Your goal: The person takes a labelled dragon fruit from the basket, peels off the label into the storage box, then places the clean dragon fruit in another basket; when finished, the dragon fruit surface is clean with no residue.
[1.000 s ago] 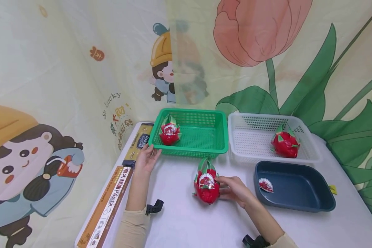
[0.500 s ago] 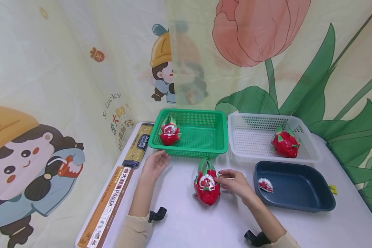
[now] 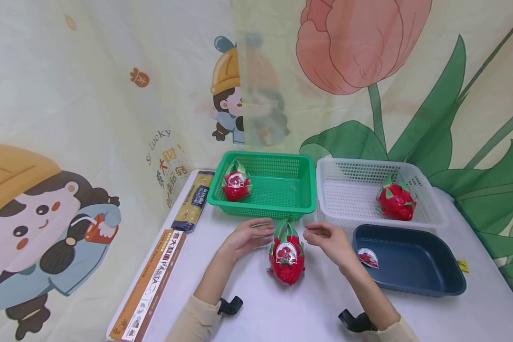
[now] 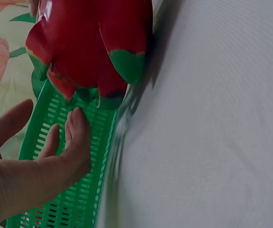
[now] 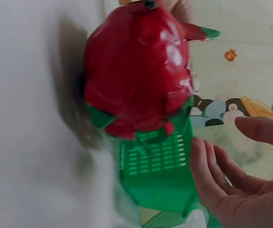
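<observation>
A red dragon fruit with green leaf tips and a round white sticker lies on the white table between my hands. My left hand is beside its green top on the left, fingers slightly bent and holding nothing. On the other side, my right hand hovers near the leaves with its fingers loosely bent. Both wrist views show the dragon fruit apart from the fingertips of the nearer hand. Other dragon fruits sit in the green basket and in the white basket.
Right of my right hand stands a dark blue tray with a round sticker in it. Along the left table edge lie a yellow-and-blue pasta packet and a long pasta box. A printed curtain hangs behind.
My left hand has left the green basket's corner and come right to the dragon fruit. My right hand has let go of the fruit and shifted slightly up beside its leaves.
</observation>
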A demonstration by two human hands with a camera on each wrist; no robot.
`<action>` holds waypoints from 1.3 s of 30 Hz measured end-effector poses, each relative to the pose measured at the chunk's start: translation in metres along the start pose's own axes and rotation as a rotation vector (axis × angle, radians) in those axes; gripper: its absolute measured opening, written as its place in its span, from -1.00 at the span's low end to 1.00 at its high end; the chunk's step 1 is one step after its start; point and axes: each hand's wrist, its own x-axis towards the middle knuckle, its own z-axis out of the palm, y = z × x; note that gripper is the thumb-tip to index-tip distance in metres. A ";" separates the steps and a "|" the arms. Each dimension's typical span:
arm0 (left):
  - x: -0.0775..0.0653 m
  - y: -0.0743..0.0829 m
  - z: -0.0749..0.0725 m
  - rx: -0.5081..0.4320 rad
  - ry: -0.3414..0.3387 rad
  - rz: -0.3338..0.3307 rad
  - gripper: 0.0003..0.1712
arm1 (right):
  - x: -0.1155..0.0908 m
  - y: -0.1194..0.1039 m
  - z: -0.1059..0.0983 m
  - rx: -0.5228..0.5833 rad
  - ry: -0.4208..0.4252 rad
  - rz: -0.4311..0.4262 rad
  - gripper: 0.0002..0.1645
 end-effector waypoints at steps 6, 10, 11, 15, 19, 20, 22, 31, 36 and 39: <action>0.007 -0.004 0.007 0.057 -0.028 0.004 -0.39 | 0.001 -0.010 0.000 0.062 -0.101 -0.029 -0.49; 0.011 -0.009 0.010 0.064 -0.025 -0.010 -0.38 | 0.002 -0.012 0.004 0.042 -0.188 -0.052 -0.48; 0.011 -0.009 0.010 0.063 -0.026 -0.013 -0.38 | 0.003 -0.012 0.005 0.039 -0.203 -0.053 -0.48; 0.012 -0.011 0.013 0.040 -0.012 -0.021 -0.39 | 0.004 -0.013 0.007 0.019 -0.237 -0.044 -0.48; 0.014 -0.011 0.015 0.020 0.004 -0.016 -0.40 | 0.005 -0.014 0.007 0.017 -0.248 -0.034 -0.47; 0.014 -0.012 0.015 0.015 0.009 -0.014 -0.41 | 0.005 -0.014 0.007 0.019 -0.250 -0.031 -0.47; 0.015 -0.013 0.016 0.004 0.018 -0.014 -0.42 | 0.006 -0.015 0.007 0.029 -0.256 -0.021 -0.47; 0.014 -0.015 0.018 -0.028 0.041 -0.009 -0.45 | 0.009 -0.013 0.010 0.094 -0.249 0.049 -0.48; 0.014 -0.015 0.019 -0.048 0.062 -0.013 -0.45 | 0.012 -0.011 0.012 0.061 -0.228 0.070 -0.50; 0.015 -0.016 0.019 -0.056 0.060 -0.010 -0.45 | 0.013 -0.009 0.014 0.053 -0.229 0.064 -0.50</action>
